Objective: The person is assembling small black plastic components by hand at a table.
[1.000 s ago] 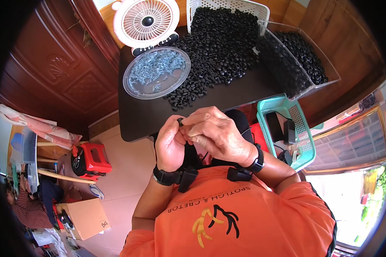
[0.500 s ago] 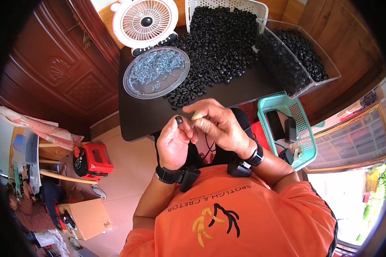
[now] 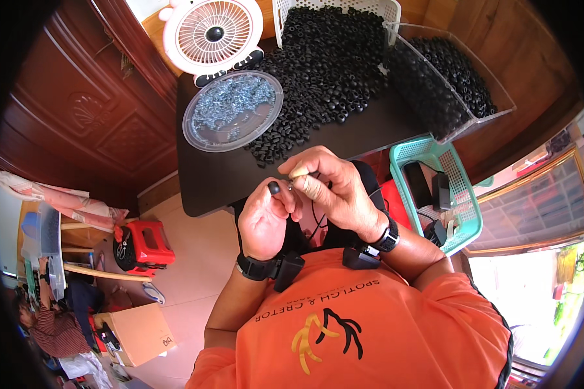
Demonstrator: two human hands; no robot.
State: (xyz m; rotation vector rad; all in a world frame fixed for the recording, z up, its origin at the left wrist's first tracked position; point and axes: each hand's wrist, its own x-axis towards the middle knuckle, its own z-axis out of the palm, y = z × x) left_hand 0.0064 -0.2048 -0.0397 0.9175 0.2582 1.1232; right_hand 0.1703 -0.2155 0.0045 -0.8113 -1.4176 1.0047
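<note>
Head view: the left hand [image 3: 265, 220], half curled, has a small black piece [image 3: 274, 188] at its fingertips; the right hand [image 3: 337, 191], thumb and forefinger pinched together just beside it, seems to grip a tiny shiny bit [image 3: 291, 186], too small to identify. Best, I'd judge, to brace both hands, angle the black piece squarely and pinch lightly. Beyond, the worktop [image 3: 214, 178] bears a round clear dish [image 3: 256, 121] of bluish bits [image 3: 233, 97] and a heap of black pieces [image 3: 324, 78].

My table [image 3: 207, 176] in view: fan [image 3: 214, 34], far left corner; dish [image 3: 248, 126], left edge; black pieces [image 3: 324, 71], heaped from middle to far edge; basket [image 3: 279, 21], far edge; box [image 3: 456, 132], toward right edge.
</note>
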